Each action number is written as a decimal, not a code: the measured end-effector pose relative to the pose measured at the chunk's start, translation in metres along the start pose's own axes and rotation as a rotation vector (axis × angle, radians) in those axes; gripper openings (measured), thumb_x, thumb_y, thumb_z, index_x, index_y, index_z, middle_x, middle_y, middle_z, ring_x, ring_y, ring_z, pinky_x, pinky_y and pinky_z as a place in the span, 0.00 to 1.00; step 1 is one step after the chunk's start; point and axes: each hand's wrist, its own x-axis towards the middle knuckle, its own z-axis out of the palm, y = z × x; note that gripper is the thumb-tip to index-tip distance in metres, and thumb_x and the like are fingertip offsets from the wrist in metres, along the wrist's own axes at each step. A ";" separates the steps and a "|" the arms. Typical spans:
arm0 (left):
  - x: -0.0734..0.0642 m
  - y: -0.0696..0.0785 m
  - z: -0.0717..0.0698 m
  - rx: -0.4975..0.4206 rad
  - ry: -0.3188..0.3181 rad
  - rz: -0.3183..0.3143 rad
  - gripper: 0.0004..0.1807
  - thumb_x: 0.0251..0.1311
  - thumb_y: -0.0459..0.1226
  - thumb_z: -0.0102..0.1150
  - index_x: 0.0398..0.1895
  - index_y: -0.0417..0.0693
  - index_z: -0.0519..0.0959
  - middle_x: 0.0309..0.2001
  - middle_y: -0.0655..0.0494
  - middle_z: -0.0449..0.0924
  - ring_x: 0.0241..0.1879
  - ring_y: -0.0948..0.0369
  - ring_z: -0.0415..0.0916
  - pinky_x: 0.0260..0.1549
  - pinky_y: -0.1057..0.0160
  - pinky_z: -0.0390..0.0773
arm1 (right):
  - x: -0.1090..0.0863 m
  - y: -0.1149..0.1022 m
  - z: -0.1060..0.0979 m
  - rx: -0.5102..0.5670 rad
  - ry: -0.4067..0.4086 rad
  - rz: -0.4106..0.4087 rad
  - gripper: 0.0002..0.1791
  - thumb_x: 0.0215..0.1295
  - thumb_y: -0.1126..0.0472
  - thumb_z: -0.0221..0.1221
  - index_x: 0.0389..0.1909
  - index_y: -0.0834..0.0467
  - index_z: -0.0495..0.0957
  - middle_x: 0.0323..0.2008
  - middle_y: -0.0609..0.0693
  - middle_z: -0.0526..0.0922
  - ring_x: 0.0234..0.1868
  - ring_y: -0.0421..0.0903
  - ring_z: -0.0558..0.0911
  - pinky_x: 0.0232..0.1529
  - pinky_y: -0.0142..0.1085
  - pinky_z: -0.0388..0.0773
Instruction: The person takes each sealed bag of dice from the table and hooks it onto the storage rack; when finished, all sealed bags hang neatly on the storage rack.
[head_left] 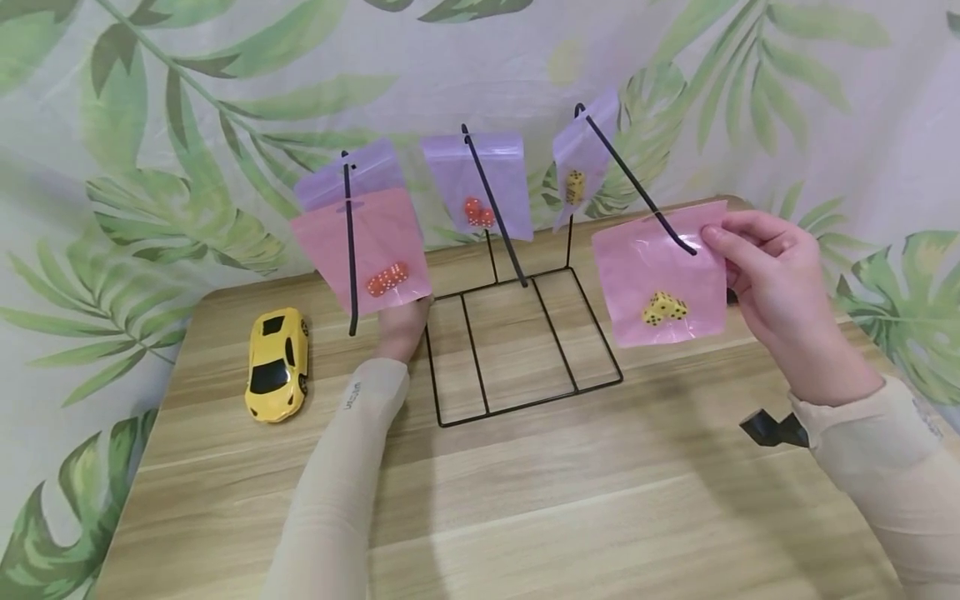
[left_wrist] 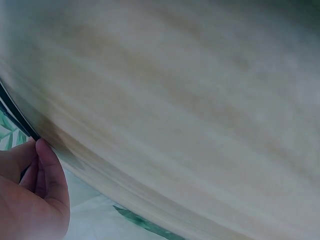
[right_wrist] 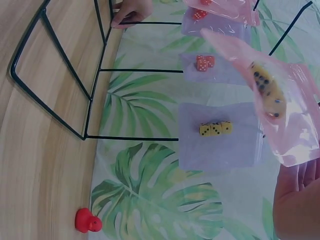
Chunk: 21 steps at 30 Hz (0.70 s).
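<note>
A black wire display rack point(head_left: 577, 391) with three long hooks stands on the table. My left hand point(head_left: 402, 327) pinches its wire frame near the left back, as the left wrist view shows; a bag partly covers that hand in the head view. My right hand point(head_left: 780, 292) pinches the upper right corner of a pink zip bag point(head_left: 622, 250) holding yellow dice point(head_left: 663, 308). The right hook's tip shows in front of this bag. Purple bags hang further back: one with red dice point(head_left: 477, 213) in the middle, one with yellow dice point(right_wrist: 215, 128) on the right.
On the left hook, a pink bag point(head_left: 322, 242) with red dice hangs before a purple bag point(head_left: 360, 171). A yellow toy car point(head_left: 279, 365) sits at left. A black object point(head_left: 772, 428) lies by my right sleeve. The right wrist view shows a red toy duck point(right_wrist: 87, 221).
</note>
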 end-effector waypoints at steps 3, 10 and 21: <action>-0.001 -0.002 -0.002 -0.006 -0.001 -0.005 0.16 0.64 0.31 0.56 0.53 0.36 0.72 0.53 0.40 0.75 0.53 0.48 0.72 0.63 0.50 0.73 | 0.004 0.001 0.003 -0.029 -0.007 0.013 0.07 0.60 0.78 0.59 0.31 0.68 0.84 0.25 0.52 0.87 0.19 0.40 0.82 0.18 0.26 0.77; -0.003 -0.005 -0.004 0.004 -0.007 -0.036 0.09 0.65 0.32 0.57 0.47 0.39 0.74 0.46 0.43 0.76 0.49 0.49 0.73 0.57 0.50 0.77 | 0.033 0.009 0.015 -0.120 0.050 0.050 0.04 0.58 0.75 0.64 0.30 0.64 0.84 0.24 0.50 0.87 0.20 0.38 0.82 0.18 0.26 0.79; -0.004 -0.009 0.002 0.023 -0.024 -0.070 0.17 0.64 0.35 0.57 0.55 0.39 0.73 0.54 0.41 0.76 0.55 0.47 0.73 0.64 0.51 0.73 | 0.079 0.027 0.025 -0.184 0.061 0.037 0.02 0.58 0.70 0.66 0.30 0.61 0.84 0.23 0.47 0.86 0.23 0.38 0.83 0.23 0.26 0.82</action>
